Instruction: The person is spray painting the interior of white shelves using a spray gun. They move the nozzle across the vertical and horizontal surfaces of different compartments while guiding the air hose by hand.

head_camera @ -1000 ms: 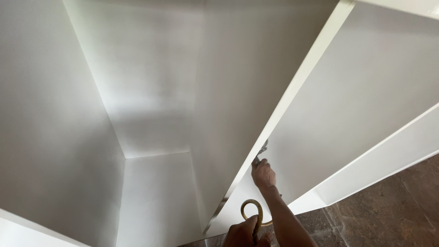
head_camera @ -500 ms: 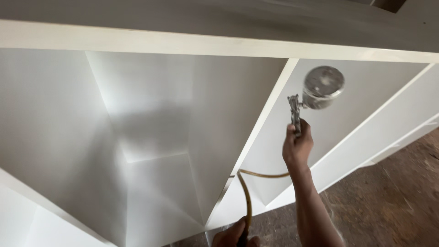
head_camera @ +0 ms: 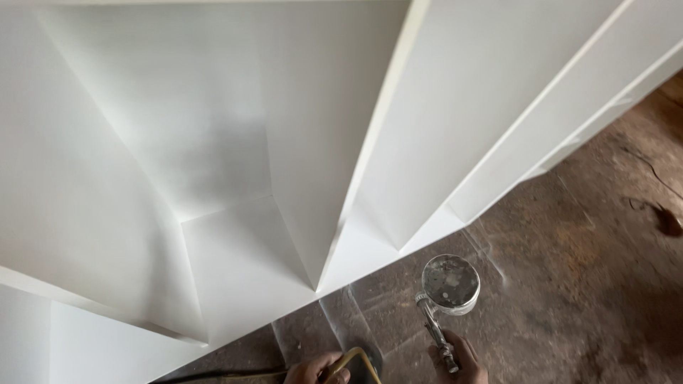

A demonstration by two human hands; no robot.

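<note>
The right hand grips a paint-flecked metal spray gun, round cup uppermost; the left hand clasps its yellowish hose.

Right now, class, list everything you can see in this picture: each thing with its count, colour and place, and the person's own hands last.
Cabinet: one, white, open compartments, filling the upper left.
Dividers: several, white, slanting from the top to the floor edge.
Floor: one, brown, stained, lower right.
Spray gun: one, metal with a round cup, bottom centre above the floor.
Hose: one, yellowish, looped at the bottom edge.
Left hand: one, grip on the hose.
Right hand: one, grip on the spray gun.
</note>
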